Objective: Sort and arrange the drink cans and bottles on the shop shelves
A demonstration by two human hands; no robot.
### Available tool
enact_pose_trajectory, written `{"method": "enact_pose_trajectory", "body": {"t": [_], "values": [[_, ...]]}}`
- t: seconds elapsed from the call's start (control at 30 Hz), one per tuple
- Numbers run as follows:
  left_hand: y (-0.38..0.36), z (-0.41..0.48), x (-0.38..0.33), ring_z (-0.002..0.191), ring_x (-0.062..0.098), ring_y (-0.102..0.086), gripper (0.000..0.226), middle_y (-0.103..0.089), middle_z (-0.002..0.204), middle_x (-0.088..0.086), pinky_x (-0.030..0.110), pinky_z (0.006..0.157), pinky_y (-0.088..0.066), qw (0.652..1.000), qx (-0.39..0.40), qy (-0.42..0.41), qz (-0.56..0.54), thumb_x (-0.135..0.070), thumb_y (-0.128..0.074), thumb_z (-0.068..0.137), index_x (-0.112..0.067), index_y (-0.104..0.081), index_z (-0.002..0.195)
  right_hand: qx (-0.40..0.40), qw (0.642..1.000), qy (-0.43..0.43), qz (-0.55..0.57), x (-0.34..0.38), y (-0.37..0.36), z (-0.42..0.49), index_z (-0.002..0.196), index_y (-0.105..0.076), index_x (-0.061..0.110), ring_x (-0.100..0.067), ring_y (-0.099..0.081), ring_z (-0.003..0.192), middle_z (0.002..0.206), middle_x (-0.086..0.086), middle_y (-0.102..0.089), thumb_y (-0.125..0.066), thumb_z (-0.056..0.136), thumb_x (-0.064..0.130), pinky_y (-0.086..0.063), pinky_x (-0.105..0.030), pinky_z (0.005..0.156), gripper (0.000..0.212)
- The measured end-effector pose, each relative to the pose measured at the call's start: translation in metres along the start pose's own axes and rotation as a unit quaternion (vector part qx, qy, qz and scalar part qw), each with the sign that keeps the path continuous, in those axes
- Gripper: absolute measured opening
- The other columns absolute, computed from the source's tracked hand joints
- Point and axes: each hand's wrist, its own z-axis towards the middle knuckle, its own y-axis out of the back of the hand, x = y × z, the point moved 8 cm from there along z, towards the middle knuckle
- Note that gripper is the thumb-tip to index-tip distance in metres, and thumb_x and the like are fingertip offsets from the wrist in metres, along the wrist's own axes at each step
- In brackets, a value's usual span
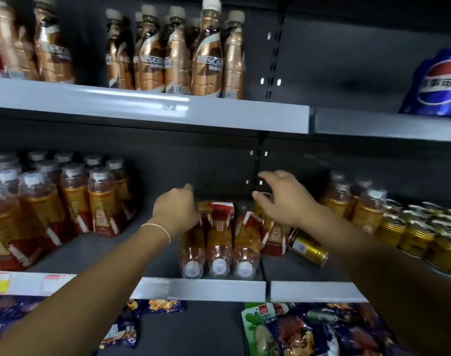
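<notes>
We take the three lying bottles (pixel 219 249) as our landmark: they rest side by side on the middle shelf (pixel 203 289), white caps towards us at its front lip.

Our left hand (pixel 176 209) sits at the far end of the leftmost lying bottle (pixel 192 249). Its fingers bend down round that bottle's base and grasp it, while one digit sticks up above the knuckles. The wrist, with a thin bracelet (pixel 159 227), is roughly straight, and the forearm reaches in from the lower left.

Our right hand (pixel 287 201) hangs above and just right of the lying bottles, palm down and wrist slightly raised. Its fingers (pixel 265 176) are parted and loosely bent, with the thumb held apart below them. We cannot tell whether the tips touch anything beneath.

A fourth bottle (pixel 273 237) lies just right of the three, under that hand, and a gold can (pixel 307 246) lies on its side beyond it. Standing tea bottles (pixel 72 199) are grouped well to the left of the landmark. More bottles (pixel 365 211) and upright gold cans (pixel 419 232) stand to the right. Coffee bottles (pixel 178 55) and a blue cola pack (pixel 440 83) occupy the shelf above, and snack packets (pixel 309 330) lie below.
</notes>
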Motion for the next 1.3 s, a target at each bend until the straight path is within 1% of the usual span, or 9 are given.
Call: {"method": "enact_pose_trajectory", "body": {"t": [0.07, 0.17, 0.33, 0.67, 0.8, 0.93, 1.03, 1.17, 1.3], "values": [[0.000, 0.000, -0.036, 0.096, 0.037, -0.063, 0.035, -0.064, 0.104, 0.016, 0.035, 0.066, -0.044, 0.998, 0.005, -0.042, -0.038, -0.026, -0.057, 0.087, -0.012, -0.048, 0.117, -0.002, 1.000, -0.012, -0.004, -0.020, 0.008, -0.003, 0.149, -0.039, 0.013, -0.033, -0.044, 0.130, 0.134, -0.017, -0.052, -0.054, 0.098, 0.044, -0.043, -0.038, 0.105, 0.062], [-0.004, -0.004, -0.080, 0.108, 0.037, -0.059, 0.049, -0.058, 0.119, 0.017, 0.037, 0.083, -0.049, 0.993, 0.020, -0.087, -0.078, -0.023, -0.055, 0.088, -0.009, -0.043, 0.133, 0.000, 1.000, -0.019, -0.002, -0.044, 0.014, -0.005, 0.150, -0.037, 0.014, -0.033, -0.043, 0.131, 0.137, -0.018, -0.050, -0.052, 0.098, 0.045, -0.043, -0.040, 0.105, 0.062], [-0.023, -0.014, -0.119, 0.120, 0.036, -0.052, 0.047, -0.051, 0.134, 0.017, 0.042, 0.097, -0.048, 0.987, 0.055, -0.116, -0.092, -0.024, -0.050, 0.092, -0.006, -0.042, 0.135, 0.006, 1.000, -0.013, 0.020, -0.069, 0.006, -0.007, 0.152, -0.034, 0.014, -0.034, -0.042, 0.133, 0.138, -0.018, -0.049, -0.052, 0.098, 0.043, -0.042, -0.041, 0.107, 0.064], [-0.055, -0.034, -0.134, 0.119, 0.033, -0.052, 0.053, -0.051, 0.134, 0.012, 0.042, 0.100, -0.047, 0.986, 0.111, -0.097, -0.081, -0.027, -0.055, 0.091, -0.015, -0.039, 0.140, 0.047, 0.994, -0.005, 0.096, -0.079, -0.043, 0.006, 0.155, -0.025, 0.029, -0.035, -0.044, 0.132, 0.147, -0.014, -0.038, -0.061, 0.091, 0.047, -0.043, -0.043, 0.108, 0.076], [-0.063, -0.041, -0.131, 0.123, 0.030, -0.051, 0.059, -0.048, 0.141, 0.009, 0.038, 0.101, -0.047, 0.988, 0.111, -0.087, -0.063, -0.028, -0.056, 0.092, -0.017, -0.034, 0.146, 0.022, 0.990, 0.002, 0.143, -0.084, -0.055, 0.005, 0.153, -0.029, 0.029, -0.032, -0.053, 0.123, 0.144, -0.010, -0.035, -0.067, 0.089, 0.041, -0.048, -0.038, 0.102, 0.076], [-0.074, -0.046, -0.127, 0.136, 0.031, -0.042, 0.068, -0.033, 0.156, 0.008, 0.041, 0.108, -0.043, 0.987, 0.136, -0.072, -0.050, -0.031, -0.053, 0.096, -0.018, -0.021, 0.154, 0.000, 0.984, 0.014, 0.176, -0.088, -0.058, 0.000, 0.154, -0.028, 0.030, -0.032, -0.051, 0.124, 0.144, -0.013, -0.036, -0.067, 0.091, 0.038, -0.047, -0.040, 0.103, 0.075], [-0.076, -0.045, -0.130, 0.139, 0.031, -0.039, 0.069, -0.028, 0.159, 0.008, 0.039, 0.110, -0.041, 0.985, 0.145, -0.075, -0.050, -0.030, -0.054, 0.095, -0.018, -0.020, 0.155, -0.015, 0.981, 0.017, 0.194, -0.088, -0.055, -0.007, 0.155, -0.026, 0.031, -0.030, -0.047, 0.129, 0.145, -0.013, -0.036, -0.066, 0.092, 0.035, -0.046, -0.040, 0.105, 0.075], [-0.074, -0.043, -0.141, 0.135, 0.030, -0.042, 0.070, -0.037, 0.152, 0.010, 0.035, 0.106, -0.041, 0.984, 0.145, -0.087, -0.058, -0.026, -0.058, 0.093, -0.016, -0.024, 0.153, -0.033, 0.975, 0.020, 0.219, -0.086, -0.046, -0.014, 0.154, -0.031, 0.029, -0.027, -0.046, 0.129, 0.143, -0.010, -0.039, -0.069, 0.091, 0.033, -0.043, -0.033, 0.105, 0.074], [-0.062, -0.040, -0.147, 0.124, 0.027, -0.049, 0.058, -0.047, 0.141, 0.010, 0.034, 0.100, -0.046, 0.984, 0.115, -0.105, -0.083, -0.026, -0.053, 0.095, -0.014, -0.033, 0.148, -0.074, 0.974, 0.027, 0.211, -0.079, -0.020, -0.015, 0.149, -0.039, 0.028, -0.027, -0.055, 0.114, 0.133, -0.009, -0.048, -0.070, 0.088, 0.037, -0.047, -0.032, 0.094, 0.069]]}}
